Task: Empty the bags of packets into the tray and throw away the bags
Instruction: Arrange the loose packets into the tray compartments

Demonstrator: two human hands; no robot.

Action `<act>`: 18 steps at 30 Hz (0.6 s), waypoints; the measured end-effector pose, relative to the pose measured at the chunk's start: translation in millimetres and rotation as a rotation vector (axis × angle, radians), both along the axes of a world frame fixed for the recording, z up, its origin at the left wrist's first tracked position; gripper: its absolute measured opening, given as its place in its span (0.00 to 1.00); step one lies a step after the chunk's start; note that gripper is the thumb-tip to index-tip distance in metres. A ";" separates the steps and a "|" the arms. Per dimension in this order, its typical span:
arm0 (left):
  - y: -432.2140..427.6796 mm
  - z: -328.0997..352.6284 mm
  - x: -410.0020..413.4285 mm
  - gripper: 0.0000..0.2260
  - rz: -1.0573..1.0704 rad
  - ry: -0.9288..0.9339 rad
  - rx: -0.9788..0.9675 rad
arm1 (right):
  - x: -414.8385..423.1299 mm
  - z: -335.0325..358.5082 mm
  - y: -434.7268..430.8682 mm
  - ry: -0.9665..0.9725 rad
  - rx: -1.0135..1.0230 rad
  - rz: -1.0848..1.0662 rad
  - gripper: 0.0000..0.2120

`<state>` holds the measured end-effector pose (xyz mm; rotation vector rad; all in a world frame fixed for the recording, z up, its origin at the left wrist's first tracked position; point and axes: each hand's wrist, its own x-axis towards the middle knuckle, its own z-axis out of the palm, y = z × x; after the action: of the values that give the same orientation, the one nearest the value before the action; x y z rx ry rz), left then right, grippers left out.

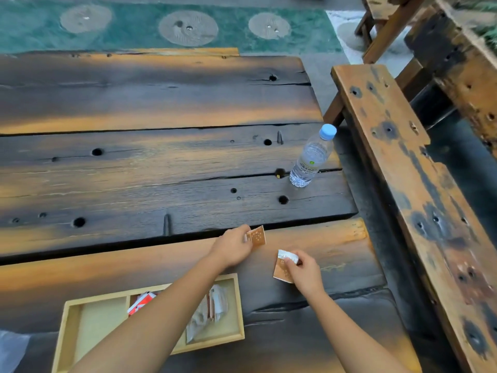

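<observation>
My left hand grips a small orange-brown packet just above the table, beyond the tray. My right hand grips a second orange-brown packet with a white top edge, to the right of the tray. A pale wooden tray with compartments lies near the table's front edge under my left forearm. Its left compartment shows bare wood. A red-and-white packet lies in the middle one, and several whitish and brown packets lie in the right one. My forearm hides part of the tray.
A clear water bottle with a light blue cap stands at the table's right side. A weathered wooden bench runs along the right. A bit of clear plastic shows at the bottom left corner. The dark plank table has holes.
</observation>
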<state>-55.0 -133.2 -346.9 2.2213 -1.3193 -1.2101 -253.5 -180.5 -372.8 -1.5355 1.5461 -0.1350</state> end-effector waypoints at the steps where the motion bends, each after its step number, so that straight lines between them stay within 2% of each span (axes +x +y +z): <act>1: 8.4 10.6 4.3 0.08 0.057 0.057 -0.027 | 0.4 3.4 3.1 -0.049 0.022 -0.007 0.08; 4: 41.8 36.7 13.9 0.07 0.226 0.136 -0.118 | 7.9 21.1 16.0 -0.217 0.064 -0.006 0.11; 8: 94.1 40.4 19.5 0.01 0.261 0.094 -0.066 | 26.3 46.6 32.4 -0.359 0.175 0.128 0.05; 10: 115.9 38.7 16.7 0.06 0.286 0.061 -0.016 | 37.0 56.7 41.2 -0.378 0.239 0.248 0.05; 13: 140.8 40.1 4.6 0.07 0.334 0.025 0.035 | 49.6 62.2 56.8 -0.249 0.214 0.471 0.10; 16: 160.7 40.1 -9.4 0.08 0.347 0.012 0.096 | 56.8 58.4 74.8 -0.023 0.011 0.654 0.09; 18: 170.1 38.8 -18.6 0.11 0.311 -0.017 0.136 | 60.3 57.0 86.9 0.079 -0.068 0.692 0.09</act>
<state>-73.6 36.9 -308.1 2.4223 -0.8744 -1.1951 -193.2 -93.7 -315.8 -2.0599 0.9958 0.2719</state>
